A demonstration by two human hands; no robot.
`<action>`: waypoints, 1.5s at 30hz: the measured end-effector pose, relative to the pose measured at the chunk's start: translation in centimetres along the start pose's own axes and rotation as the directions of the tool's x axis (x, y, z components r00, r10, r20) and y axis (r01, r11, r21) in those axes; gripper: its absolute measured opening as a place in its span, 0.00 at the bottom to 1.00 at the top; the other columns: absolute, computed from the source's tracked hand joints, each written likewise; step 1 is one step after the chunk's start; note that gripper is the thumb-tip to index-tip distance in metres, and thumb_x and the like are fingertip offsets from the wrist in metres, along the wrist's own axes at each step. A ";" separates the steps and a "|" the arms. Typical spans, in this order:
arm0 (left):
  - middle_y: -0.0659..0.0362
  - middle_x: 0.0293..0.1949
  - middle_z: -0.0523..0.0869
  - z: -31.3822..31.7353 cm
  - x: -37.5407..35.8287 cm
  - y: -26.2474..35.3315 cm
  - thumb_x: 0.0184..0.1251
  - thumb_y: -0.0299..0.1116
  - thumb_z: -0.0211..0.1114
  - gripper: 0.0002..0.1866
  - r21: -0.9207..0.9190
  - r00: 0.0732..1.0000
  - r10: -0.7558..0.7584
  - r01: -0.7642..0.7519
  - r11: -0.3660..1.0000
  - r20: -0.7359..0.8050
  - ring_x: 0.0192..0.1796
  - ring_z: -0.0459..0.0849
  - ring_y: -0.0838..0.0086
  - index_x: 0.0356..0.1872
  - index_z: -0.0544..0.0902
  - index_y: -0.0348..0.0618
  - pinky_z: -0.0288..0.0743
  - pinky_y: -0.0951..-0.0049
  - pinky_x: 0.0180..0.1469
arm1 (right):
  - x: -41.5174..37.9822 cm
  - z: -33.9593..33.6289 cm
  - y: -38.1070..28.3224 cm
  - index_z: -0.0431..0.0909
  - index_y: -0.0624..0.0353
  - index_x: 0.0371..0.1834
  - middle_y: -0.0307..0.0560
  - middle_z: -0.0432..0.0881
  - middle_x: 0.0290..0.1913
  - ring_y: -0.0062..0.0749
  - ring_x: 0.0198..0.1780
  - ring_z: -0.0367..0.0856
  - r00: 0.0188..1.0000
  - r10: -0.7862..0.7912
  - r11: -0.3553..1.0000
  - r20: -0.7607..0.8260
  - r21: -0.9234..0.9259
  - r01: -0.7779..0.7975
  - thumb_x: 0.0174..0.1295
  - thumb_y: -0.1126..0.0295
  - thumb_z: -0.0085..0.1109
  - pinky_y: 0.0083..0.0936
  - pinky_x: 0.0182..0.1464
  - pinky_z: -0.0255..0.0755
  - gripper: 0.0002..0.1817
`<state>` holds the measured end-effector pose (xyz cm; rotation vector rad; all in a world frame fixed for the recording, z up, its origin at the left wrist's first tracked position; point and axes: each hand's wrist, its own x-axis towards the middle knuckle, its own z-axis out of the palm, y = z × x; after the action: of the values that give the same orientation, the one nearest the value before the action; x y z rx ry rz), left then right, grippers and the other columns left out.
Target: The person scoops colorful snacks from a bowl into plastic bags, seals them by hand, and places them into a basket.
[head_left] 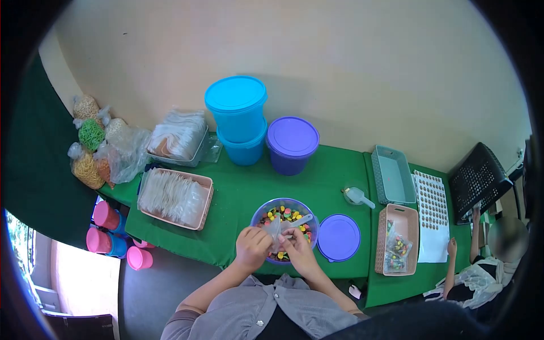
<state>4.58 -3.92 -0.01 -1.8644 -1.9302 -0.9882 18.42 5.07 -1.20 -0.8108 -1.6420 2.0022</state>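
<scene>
Over a purple tub (256, 212) of red, yellow, green and brown candies (288, 213), my two hands work at a small clear plastic bag (276, 228). My left hand (253, 247) has its fingers closed on the bag's left side. Thumb and fingers of my right hand (298, 249) pinch the bag from the right. A translucent scoop (302, 221) rests in the candies, its handle pointing up and right just beyond my right fingers. Right beside the tub lies its round purple lid (339, 238).
A pink basket (206, 195) of plastic bags stands left; lidded blue tubs (241, 141) and a purple one (293, 146) stand behind. Another scoop (357, 196) lies right, near a basket of filled bags (398, 249) and a sticker sheet (433, 204). A co-worker (481, 272) is far right.
</scene>
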 end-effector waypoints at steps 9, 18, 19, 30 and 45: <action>0.52 0.63 0.73 0.1 0.5 0.2 0.48 0.31 0.65 0.29 0.088 0.996 0.092 -0.093 0.992 0.020 0.66 0.69 0.60 0.57 0.76 0.46 0.53 0.46 0.70 | -0.8 -0.4 -1.6 0.83 0.66 0.29 0.39 0.79 0.28 0.20 0.32 0.75 0.968 -0.223 0.967 -0.118 -0.149 0.204 0.63 0.71 0.62 0.19 0.35 0.68 0.09; 0.52 0.53 0.77 -1.0 2.1 0.4 0.44 0.30 0.73 0.32 -0.472 0.979 -0.075 0.159 0.867 0.191 0.59 0.73 0.55 0.56 0.73 0.43 0.51 0.46 0.71 | -1.6 -0.8 -2.5 0.82 0.65 0.28 0.41 0.81 0.29 0.26 0.35 0.76 0.979 -0.187 0.973 -0.085 -0.152 0.172 0.60 0.71 0.65 0.25 0.42 0.68 0.08; 0.53 0.48 0.79 -0.8 2.2 0.2 0.46 0.31 0.73 0.28 -0.471 0.979 -0.097 0.172 0.865 0.179 0.56 0.75 0.55 0.52 0.75 0.44 0.55 0.50 0.70 | -1.6 -0.8 -2.5 0.82 0.65 0.28 0.41 0.81 0.29 0.26 0.35 0.76 0.978 -0.188 0.973 -0.093 -0.152 0.172 0.60 0.71 0.65 0.25 0.42 0.68 0.08; 0.58 0.36 0.81 -0.2 1.8 -2.0 0.42 0.34 0.77 0.24 -0.313 0.987 0.068 -0.018 0.950 0.149 0.42 0.80 0.62 0.43 0.80 0.45 0.69 0.64 0.48 | -1.9 -0.3 -2.3 0.83 0.64 0.28 0.48 0.86 0.34 0.39 0.38 0.82 0.825 -0.544 0.645 -0.157 -0.706 0.292 0.55 0.74 0.65 0.32 0.44 0.71 0.04; 0.57 0.38 0.81 0.0 2.9 -1.2 0.34 0.33 0.78 0.28 -0.161 0.992 -0.079 0.094 0.982 0.097 0.44 0.79 0.60 0.43 0.79 0.45 0.69 0.61 0.50 | -1.3 0.8 -4.8 0.84 0.56 0.31 0.46 0.77 0.53 0.46 0.56 0.70 0.746 -0.665 0.512 0.022 -0.714 0.478 0.50 0.67 0.71 0.40 0.57 0.63 0.08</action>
<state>3.12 -1.63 1.47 -1.9600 -2.0532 -1.1413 18.66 4.58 3.78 -0.5708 -2.1379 0.7517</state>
